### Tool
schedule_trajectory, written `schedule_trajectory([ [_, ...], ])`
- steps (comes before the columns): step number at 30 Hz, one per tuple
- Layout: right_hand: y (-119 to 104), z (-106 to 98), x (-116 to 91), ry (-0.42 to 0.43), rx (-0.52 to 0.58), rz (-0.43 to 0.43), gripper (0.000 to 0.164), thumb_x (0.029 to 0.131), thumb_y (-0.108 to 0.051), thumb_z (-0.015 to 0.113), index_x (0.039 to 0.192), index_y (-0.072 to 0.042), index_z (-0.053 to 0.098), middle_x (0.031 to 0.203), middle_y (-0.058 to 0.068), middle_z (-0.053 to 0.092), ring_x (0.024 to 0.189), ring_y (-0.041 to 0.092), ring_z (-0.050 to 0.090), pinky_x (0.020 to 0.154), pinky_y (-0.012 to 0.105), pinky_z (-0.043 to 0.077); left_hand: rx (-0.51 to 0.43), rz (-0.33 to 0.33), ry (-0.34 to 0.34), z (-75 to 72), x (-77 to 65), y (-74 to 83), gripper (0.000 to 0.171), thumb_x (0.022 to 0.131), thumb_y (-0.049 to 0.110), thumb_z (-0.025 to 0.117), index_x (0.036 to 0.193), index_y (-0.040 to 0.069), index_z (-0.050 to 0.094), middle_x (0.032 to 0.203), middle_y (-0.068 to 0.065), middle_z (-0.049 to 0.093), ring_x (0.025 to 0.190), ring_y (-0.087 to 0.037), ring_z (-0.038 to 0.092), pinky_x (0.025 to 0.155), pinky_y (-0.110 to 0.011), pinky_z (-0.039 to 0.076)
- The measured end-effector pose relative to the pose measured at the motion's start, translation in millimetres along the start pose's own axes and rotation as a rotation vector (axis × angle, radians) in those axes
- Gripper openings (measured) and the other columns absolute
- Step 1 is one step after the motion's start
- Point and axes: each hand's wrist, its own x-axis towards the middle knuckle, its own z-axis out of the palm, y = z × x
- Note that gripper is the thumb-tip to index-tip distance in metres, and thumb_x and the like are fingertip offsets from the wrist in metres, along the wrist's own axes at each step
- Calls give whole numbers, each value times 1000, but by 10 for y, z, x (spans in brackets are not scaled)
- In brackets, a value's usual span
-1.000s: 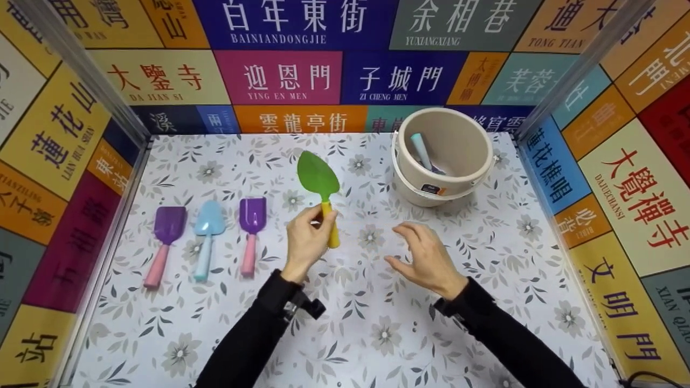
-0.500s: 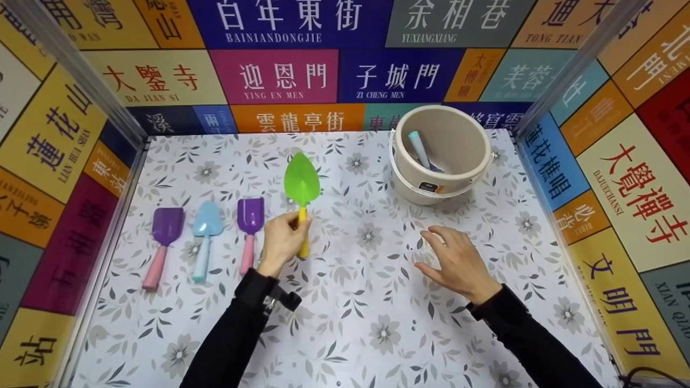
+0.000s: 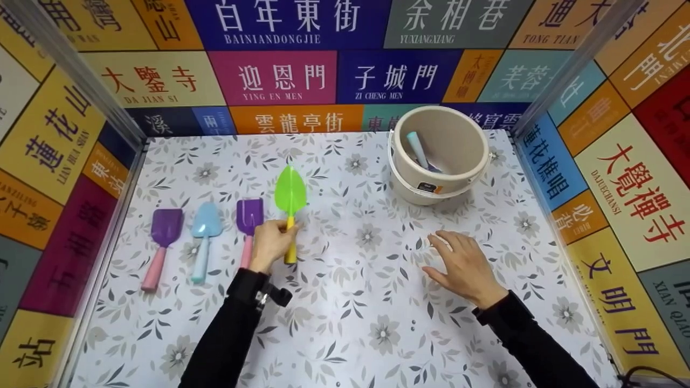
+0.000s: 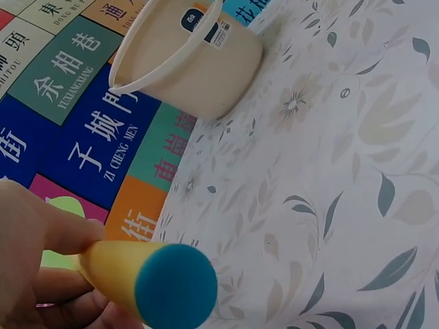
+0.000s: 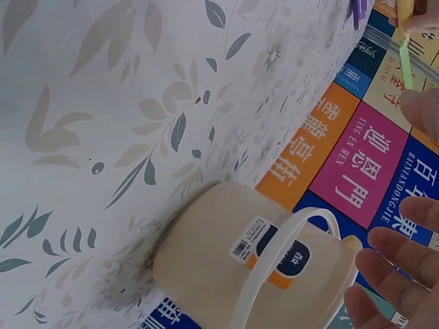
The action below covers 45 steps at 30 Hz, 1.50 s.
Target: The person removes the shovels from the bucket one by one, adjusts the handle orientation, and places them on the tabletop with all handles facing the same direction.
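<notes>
In the head view my left hand pinches the yellow handle of a toy trowel with a bright green, leaf-shaped blade pointing away from me. The handle's blue end faces the camera in the left wrist view. Left of that hand lies a purple shovel, its pink handle partly hidden behind the hand. Farther left are a light blue trowel and another purple shovel with a pink handle. My right hand is held over the cloth on the right, fingers relaxed and holding nothing.
A beige bucket with a white handle stands at the back right. Inside it leans a tool with a light teal handle. Panels printed with large characters wall the back and both sides of the flower-patterned cloth.
My left hand has carried the green trowel left and toward me, beside the nearest purple shovel. My right hand has drawn right and slightly toward me. The bucket and other tools stay put.
</notes>
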Motion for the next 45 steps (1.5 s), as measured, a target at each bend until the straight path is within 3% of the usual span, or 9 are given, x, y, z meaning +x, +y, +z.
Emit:
schedule_trajectory([
  [8,-2,5,-46,1,-8,13,62,79,-41,81,124,0,66,119,23,67,101,44,65,84,57,55,47,-131,-130,13,169,-183,28,101,27,70,97,0,76,82,-11,74,62,-13,59,53,-21,48],
  [12,-1,6,-51,-7,-4,16,63,79,-40,82,125,-1,65,120,23,66,103,44,65,85,57,54,108,-172,-154,40,228,-250,31,101,32,69,90,4,74,78,-6,70,64,-14,58,55,-22,46],
  [18,11,14,-60,-16,2,32,62,78,-39,84,124,-2,66,121,23,66,104,44,65,85,58,55,121,-237,-181,66,242,-306,31,100,33,69,79,10,69,72,-1,63,64,-14,58,55,-23,46],
  [27,19,21,-75,-33,-6,38,62,77,-34,87,125,-1,65,121,25,66,105,46,65,87,58,55,111,-269,-172,93,230,-330,36,97,31,70,68,17,54,74,-1,59,66,-15,56,57,-23,46],
  [38,-4,3,-63,-13,38,29,62,77,-33,88,124,0,65,121,25,66,104,46,65,86,59,55,110,-266,-174,128,229,-331,34,96,26,70,68,15,56,73,-2,59,67,-18,56,59,-24,45],
  [45,-19,-7,-47,-4,68,19,63,77,-32,87,125,2,65,121,25,66,105,46,65,87,59,55,162,-223,-173,143,216,-337,36,97,30,70,67,14,57,72,-3,60,67,-18,56,59,-25,44],
])
